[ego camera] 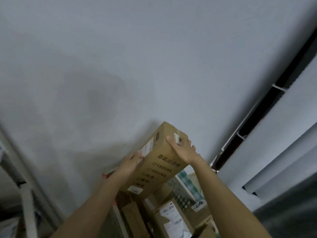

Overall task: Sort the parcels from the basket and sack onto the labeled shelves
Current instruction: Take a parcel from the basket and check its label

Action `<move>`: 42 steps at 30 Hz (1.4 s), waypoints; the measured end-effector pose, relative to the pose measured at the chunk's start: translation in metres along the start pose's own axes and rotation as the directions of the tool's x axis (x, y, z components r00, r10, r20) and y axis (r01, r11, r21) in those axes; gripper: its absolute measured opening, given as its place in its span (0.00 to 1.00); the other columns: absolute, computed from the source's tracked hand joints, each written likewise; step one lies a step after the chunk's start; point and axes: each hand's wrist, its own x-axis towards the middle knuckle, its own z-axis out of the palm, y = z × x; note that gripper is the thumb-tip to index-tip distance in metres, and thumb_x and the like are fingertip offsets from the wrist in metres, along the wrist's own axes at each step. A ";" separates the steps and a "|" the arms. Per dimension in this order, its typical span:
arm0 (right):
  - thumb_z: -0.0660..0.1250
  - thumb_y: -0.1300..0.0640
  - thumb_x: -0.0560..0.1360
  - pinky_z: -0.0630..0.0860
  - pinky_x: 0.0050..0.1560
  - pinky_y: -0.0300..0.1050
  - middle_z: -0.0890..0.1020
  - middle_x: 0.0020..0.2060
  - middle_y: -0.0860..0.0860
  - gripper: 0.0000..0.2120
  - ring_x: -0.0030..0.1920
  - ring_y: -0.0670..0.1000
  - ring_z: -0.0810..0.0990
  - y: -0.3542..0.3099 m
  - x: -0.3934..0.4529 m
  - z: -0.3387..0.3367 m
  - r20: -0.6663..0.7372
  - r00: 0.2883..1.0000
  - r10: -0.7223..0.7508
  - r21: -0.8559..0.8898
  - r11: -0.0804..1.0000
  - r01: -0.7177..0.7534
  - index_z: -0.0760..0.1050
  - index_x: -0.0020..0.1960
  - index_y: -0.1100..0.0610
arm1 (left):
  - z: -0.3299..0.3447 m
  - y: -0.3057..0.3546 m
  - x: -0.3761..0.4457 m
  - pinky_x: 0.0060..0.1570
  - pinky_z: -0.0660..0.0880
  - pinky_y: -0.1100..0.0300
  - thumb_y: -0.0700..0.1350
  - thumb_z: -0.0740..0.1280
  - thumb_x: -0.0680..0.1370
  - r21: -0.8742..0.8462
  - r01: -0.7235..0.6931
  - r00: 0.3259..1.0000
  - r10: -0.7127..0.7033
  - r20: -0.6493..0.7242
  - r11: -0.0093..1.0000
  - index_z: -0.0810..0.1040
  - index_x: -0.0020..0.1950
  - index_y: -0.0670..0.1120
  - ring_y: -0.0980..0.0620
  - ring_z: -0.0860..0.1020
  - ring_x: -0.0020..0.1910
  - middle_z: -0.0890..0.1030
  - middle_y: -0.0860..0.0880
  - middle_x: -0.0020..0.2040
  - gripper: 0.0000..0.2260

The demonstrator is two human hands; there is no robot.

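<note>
A long brown cardboard box with black printed text and white labels is held up high against the pale wall, tilted with its far end up. My left hand holds its left side near a white label. My right hand grips the upper right edge, fingers wrapped over the top. Below the box lie other parcels: a brown box with a white shipping label and a brown paper bag.
A grey metal shelf post runs down the left edge. White window frames and blinds slant along the right. A green checked package and a lattice-pattern item sit among the parcels below.
</note>
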 end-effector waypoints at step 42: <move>0.54 0.56 0.82 0.76 0.48 0.47 0.78 0.50 0.54 0.09 0.48 0.50 0.77 0.073 0.032 0.032 -0.003 0.992 0.125 0.398 0.910 -0.113 0.72 0.55 0.57 | -0.050 -0.037 0.029 0.60 0.74 0.49 0.58 0.75 0.68 -0.238 -0.100 0.908 -0.009 -0.419 0.966 0.70 0.70 0.50 0.49 0.75 0.58 0.73 0.47 0.63 0.34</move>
